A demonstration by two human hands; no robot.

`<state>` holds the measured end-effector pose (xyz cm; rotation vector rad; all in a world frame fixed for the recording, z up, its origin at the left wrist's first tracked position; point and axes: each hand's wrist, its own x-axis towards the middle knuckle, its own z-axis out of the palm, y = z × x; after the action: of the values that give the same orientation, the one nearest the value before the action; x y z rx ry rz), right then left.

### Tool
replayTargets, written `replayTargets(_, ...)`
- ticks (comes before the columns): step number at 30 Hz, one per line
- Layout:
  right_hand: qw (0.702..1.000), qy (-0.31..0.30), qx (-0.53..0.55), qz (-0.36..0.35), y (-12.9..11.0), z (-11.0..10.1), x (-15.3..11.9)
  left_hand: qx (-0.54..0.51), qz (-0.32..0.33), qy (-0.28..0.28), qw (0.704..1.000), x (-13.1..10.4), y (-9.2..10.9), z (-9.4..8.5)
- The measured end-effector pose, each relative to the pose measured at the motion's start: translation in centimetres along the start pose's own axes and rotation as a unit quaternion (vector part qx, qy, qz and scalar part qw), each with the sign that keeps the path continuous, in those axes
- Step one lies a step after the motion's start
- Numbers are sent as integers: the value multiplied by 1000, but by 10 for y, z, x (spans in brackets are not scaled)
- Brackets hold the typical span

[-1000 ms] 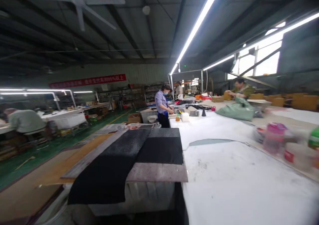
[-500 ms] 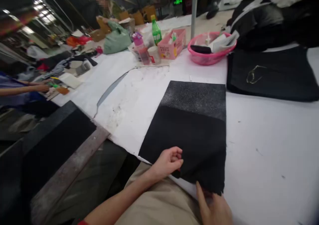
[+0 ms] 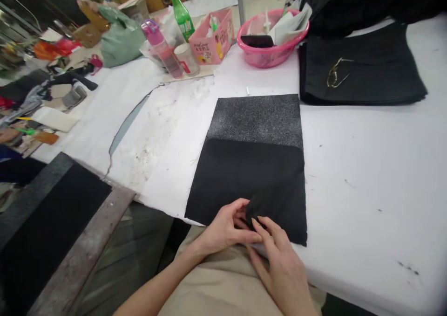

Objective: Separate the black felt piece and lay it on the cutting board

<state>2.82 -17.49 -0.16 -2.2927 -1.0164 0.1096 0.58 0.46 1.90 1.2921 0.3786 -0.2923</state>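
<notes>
The fingers of the left hand and right hand pinch the near edge of a black cloth, lifting a small fold. The cloth otherwise lies flat at the front of the white desk, its far strip speckled grey; only this corner is worked loose. What lies under the fold is hidden.

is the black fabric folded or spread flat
Mostly spread flat on the table; only its near edge is lifted where both hands pinch the fabric.
</notes>
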Motion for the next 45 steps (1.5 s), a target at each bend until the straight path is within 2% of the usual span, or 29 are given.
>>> replayTargets(3,999,-16,18,-23,1,-2,-3,1,-9,59,998,6,-5,3)
replayTargets(5,999,-13,41,-29,2,-5,-9,21,-16,77,997,10,-9,3)
replayTargets(7,998,-4,66,-2,4,-11,-19,34,-21,83,996,11,-11,3)
replayTargets(9,995,7,81,58,8,-18,-31,34,-22,88,995,12,-11,2)
replayTargets(12,979,21,68,189,17,-30,-48,23,-14,90,996,11,-11,1)
replayTargets(15,941,45,40,333,29,-38,-57,6,-8,103,995,11,-11,0)
replayTargets(17,915,63,43,397,35,-42,-57,2,-10,110,994,10,-11,0)
replayTargets(23,889,-17,60,453,41,-40,-39,-7,-16,116,993,11,-12,-1)
replayTargets(25,882,-23,60,466,39,-39,-35,-13,-19,115,993,11,-12,-1)
replayTargets(30,876,30,125,465,34,-42,-32,-18,-21,112,993,11,-11,-1)
replayTargets(34,880,80,193,427,26,-46,-26,-13,-17,99,995,10,-10,-1)
replayTargets(38,876,134,256,386,16,-41,-19,-7,-12,82,997,8,-8,-1)
replayTargets(42,877,137,329,321,0,-27,-4,34,-21,41,998,3,-3,-1)
replayTargets(45,891,117,364,243,-12,-18,15,113,7,6,994,-1,3,2)
